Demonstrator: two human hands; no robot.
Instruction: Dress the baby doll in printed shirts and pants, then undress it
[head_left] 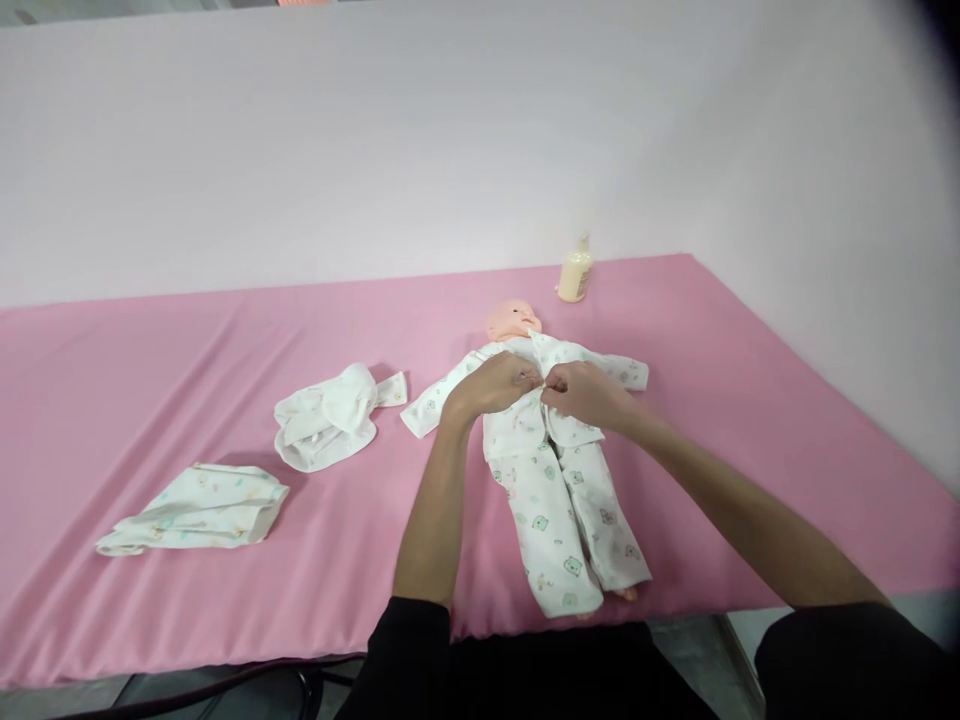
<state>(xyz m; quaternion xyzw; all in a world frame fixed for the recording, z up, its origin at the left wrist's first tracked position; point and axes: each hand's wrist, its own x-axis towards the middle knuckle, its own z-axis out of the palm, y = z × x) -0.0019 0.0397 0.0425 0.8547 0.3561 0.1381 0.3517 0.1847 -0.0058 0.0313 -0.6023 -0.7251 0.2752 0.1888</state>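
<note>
A baby doll [512,318] lies on its back, its head toward the wall and its feet near the front edge. It wears a white printed pajama top [514,430] with both sleeves spread out, and matching pants [551,515]. Over the chest, my left hand [499,383] pinches the front edge of the top. My right hand [585,392] grips the opposite edge, its fingertips meeting the left ones at the middle. Whatever fastening lies between the fingertips is too small to make out. Below the hands the front of the top parts slightly.
A pink sheet [360,570] covers the table. To the left lie a crumpled white garment [326,418] and a folded printed garment [199,508]. A pump bottle [575,272] of pale yellow liquid stands beyond the doll's head. White walls [337,150] border the back and right.
</note>
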